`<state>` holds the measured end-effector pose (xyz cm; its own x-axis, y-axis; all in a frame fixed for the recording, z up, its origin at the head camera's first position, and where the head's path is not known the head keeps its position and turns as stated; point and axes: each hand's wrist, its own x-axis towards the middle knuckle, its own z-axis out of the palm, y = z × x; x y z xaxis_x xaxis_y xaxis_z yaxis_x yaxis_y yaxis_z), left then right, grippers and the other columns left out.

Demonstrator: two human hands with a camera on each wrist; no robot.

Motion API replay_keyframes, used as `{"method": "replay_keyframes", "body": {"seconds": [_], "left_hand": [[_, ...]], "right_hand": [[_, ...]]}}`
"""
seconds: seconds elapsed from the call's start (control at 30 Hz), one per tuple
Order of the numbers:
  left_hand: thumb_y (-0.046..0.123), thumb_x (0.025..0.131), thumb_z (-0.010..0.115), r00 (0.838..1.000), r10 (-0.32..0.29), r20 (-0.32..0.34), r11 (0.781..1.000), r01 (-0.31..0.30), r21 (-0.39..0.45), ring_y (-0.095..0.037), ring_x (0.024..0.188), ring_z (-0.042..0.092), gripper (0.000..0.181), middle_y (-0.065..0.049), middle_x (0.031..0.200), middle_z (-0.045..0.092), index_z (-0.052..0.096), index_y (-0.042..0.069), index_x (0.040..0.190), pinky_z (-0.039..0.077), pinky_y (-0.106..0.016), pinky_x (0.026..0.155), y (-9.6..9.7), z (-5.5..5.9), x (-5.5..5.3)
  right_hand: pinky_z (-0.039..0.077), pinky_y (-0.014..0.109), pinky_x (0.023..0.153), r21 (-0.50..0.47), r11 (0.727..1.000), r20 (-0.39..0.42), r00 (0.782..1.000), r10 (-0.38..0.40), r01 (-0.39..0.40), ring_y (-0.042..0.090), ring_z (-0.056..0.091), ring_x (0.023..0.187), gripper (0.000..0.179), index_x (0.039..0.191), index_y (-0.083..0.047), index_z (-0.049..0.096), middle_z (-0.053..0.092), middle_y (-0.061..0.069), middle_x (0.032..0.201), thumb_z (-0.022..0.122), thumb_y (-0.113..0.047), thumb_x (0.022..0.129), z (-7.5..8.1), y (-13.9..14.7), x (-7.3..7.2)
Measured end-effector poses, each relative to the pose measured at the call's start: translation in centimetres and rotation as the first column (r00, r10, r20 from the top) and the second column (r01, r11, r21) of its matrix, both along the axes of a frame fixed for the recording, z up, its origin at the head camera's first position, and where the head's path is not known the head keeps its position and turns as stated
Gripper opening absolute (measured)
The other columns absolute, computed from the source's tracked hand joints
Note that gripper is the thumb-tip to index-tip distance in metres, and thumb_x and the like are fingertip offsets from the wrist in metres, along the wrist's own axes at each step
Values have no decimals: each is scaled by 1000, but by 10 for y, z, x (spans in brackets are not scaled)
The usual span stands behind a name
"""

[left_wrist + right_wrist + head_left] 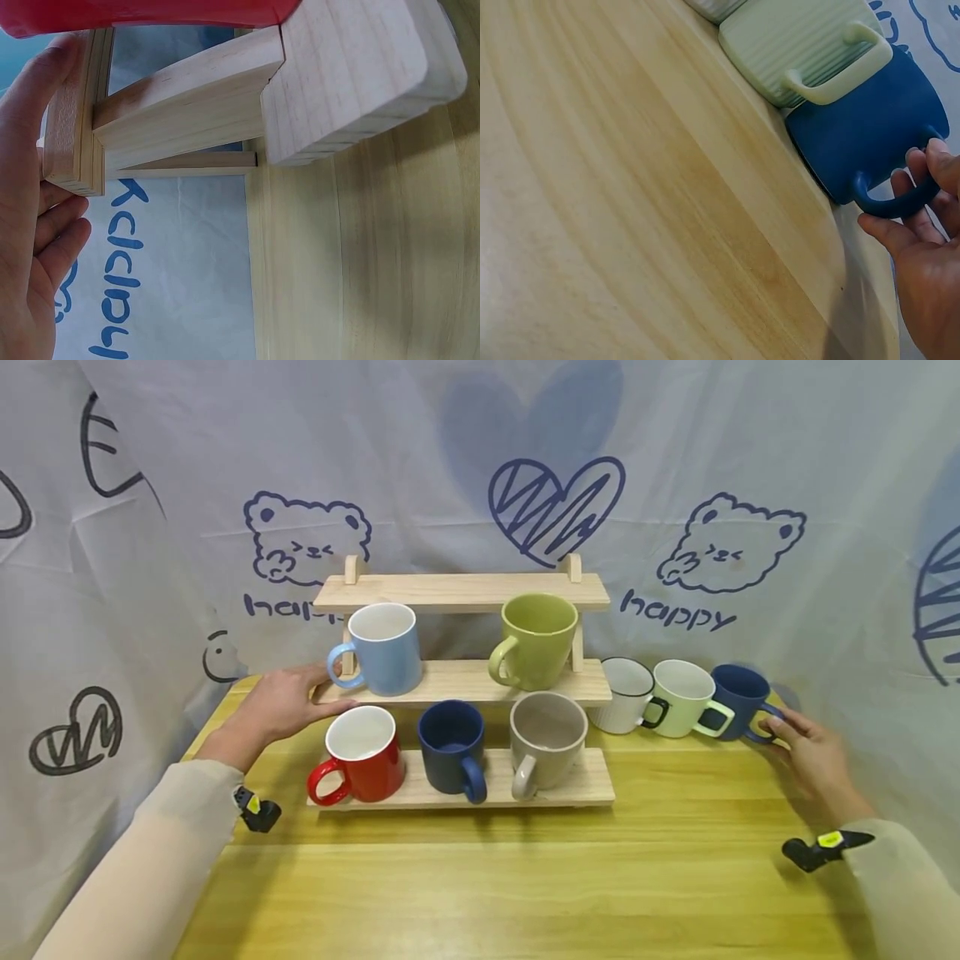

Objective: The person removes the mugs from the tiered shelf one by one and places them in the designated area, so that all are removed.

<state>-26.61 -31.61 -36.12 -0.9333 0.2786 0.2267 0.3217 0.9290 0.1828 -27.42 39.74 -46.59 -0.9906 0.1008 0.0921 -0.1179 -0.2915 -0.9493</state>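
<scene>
My left hand point(279, 703) grips the left end of the middle board of a wooden tiered rack point(459, 681), thumb on top and fingers beneath. Just below that hand, a red mug point(377, 768) sits on the bottom board, beside a light blue mug point(392, 652) one tier up. At the far right, my right hand point(813, 758) holds the handle of a dark blue mug point(738, 700). In the right wrist view its fingers and thumb wrap the handle point(900, 204), and the mug point(870, 127) stands upright by a pale green mug point(795, 45).
An olive green mug point(538, 643) shares the middle board. Farther along the bottom board stand a navy mug point(450, 752) and a taupe mug point(551, 743). A white black-rimmed mug point(618, 702) stands by the rack's right side. Behind the wooden table point(525, 893) hangs a printed curtain point(435, 460).
</scene>
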Motion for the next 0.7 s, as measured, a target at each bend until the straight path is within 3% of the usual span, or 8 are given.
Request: {"method": "replay_keyframes", "body": {"seconds": [0.3,0.37,0.43,0.47,0.53,0.57,0.63,0.7], "left_hand": [[67,84,61,1000,-3,-12,1000,3,-3,-33,95,61,74,-10,101,67,61,10,131,48,-54,86,0,-2,-1],[68,84,60,1000,-2,-2,1000,2,-8,-35,97,61,76,-12,106,67,59,9,133,48,-55,88,0,-2,0],[69,84,59,1000,2,10,1000,-2,-8,-36,101,61,79,-14,111,66,58,8,135,47,-57,89,1,-2,0],[70,84,58,1000,4,17,1000,-4,-8,-37,102,60,81,-15,112,66,57,8,136,47,-57,90,1,-2,0],[71,84,58,1000,8,29,1000,-8,-3,-37,103,60,82,-16,113,66,56,8,136,46,-57,91,1,-2,1],[71,84,58,1000,7,30,1000,-7,0,-37,103,60,82,-16,112,66,56,7,136,46,-57,91,1,-1,1],[70,84,58,1000,10,25,1000,-10,3,-37,102,60,82,-15,110,66,57,7,136,47,-57,91,0,0,1],[70,84,59,1000,10,20,1000,-10,6,-36,98,60,79,-14,104,66,58,7,133,48,-56,88,1,1,1]], "right_hand": [[55,18,77,89,996,-27,999,33,-30,2,66,89,19,110,-16,68,71,-5,93,56,-6,98,-7,4,-2],[54,17,75,269,963,-4,1000,21,-19,-3,64,87,20,118,-8,63,69,-11,93,54,-11,100,-4,6,-2],[54,16,73,499,867,16,1000,-2,-6,-5,62,85,32,127,2,55,67,-8,98,53,-18,102,1,7,-2],[54,16,70,629,778,14,1000,-16,4,-1,63,86,40,130,7,51,69,-1,101,51,-22,103,5,7,-3],[57,27,72,829,559,-3,999,-32,20,15,67,90,54,136,14,41,67,17,109,48,-29,104,13,7,-3],[57,35,76,877,480,-8,999,-31,22,27,67,95,58,138,16,39,63,28,115,47,-31,104,17,7,-4],[53,52,82,932,361,-13,1000,-25,21,50,59,104,62,140,15,37,49,42,126,45,-35,104,24,5,-5],[45,66,85,955,298,-10,1000,-12,13,61,47,112,65,142,14,34,45,44,129,44,-37,105,31,3,-7]]}}
